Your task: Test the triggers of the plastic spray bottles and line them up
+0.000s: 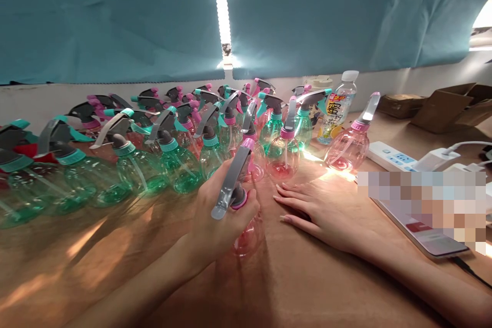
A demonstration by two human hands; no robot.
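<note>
My left hand (219, 215) is wrapped round the neck of a pink spray bottle (248, 238), which stands upright at the middle of the table. Its grey and pink spray head sticks up above my fingers. My right hand (313, 210) lies flat on the table to the right of that bottle, fingers spread, holding nothing. Just beyond the hands stands another pink spray bottle (283, 159). Several green spray bottles (180, 169) with grey and teal heads form a row to the left, and more bottles are crowded behind them.
A pink spray bottle (348, 148) stands apart at the right, near a labelled drink bottle (338, 107). Farther right are a white power strip (392, 156) with plugs, a phone (423, 230) and an open cardboard box (446, 107). A blue-green cloth (134, 20) hangs behind.
</note>
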